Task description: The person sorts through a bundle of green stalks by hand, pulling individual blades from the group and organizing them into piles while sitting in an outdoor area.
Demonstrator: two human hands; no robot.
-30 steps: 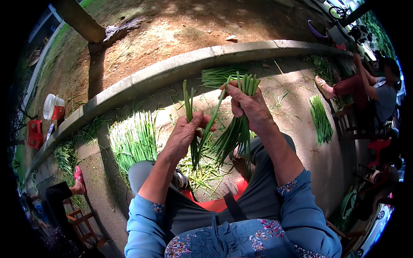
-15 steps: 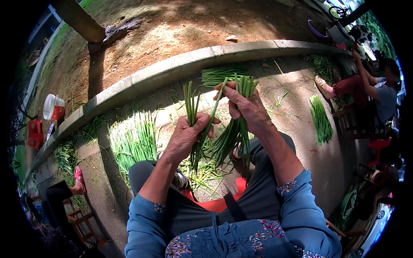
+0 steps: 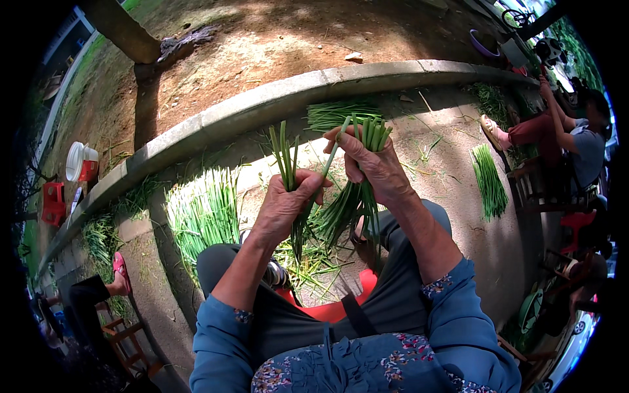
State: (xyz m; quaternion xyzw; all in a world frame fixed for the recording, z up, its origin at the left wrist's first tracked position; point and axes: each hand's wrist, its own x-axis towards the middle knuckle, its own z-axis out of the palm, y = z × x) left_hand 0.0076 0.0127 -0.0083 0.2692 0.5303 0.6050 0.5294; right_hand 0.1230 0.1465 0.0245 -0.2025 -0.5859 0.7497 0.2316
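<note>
Forearms [image 3: 429,239] forward: left hand [image 3: 287,202] curled round stems [image 3: 286,158], right hand [image 3: 380,171] clasping a bunch [image 3: 344,213]; pile [image 3: 342,116] near the pavement's [image 3: 452,183] far edge

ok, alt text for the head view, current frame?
A person's left hand holds a few green stalks, the right hand a thicker bunch, one stalk slanting between them. Trimmings litter the ground beneath; a larger heap lies at left.

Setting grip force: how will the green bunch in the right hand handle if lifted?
The bunch seems stiff on top, where its ends stand straight above the right hand, but likely floppy below, where it hangs splayed. It may loosen: no tie shows.
</note>
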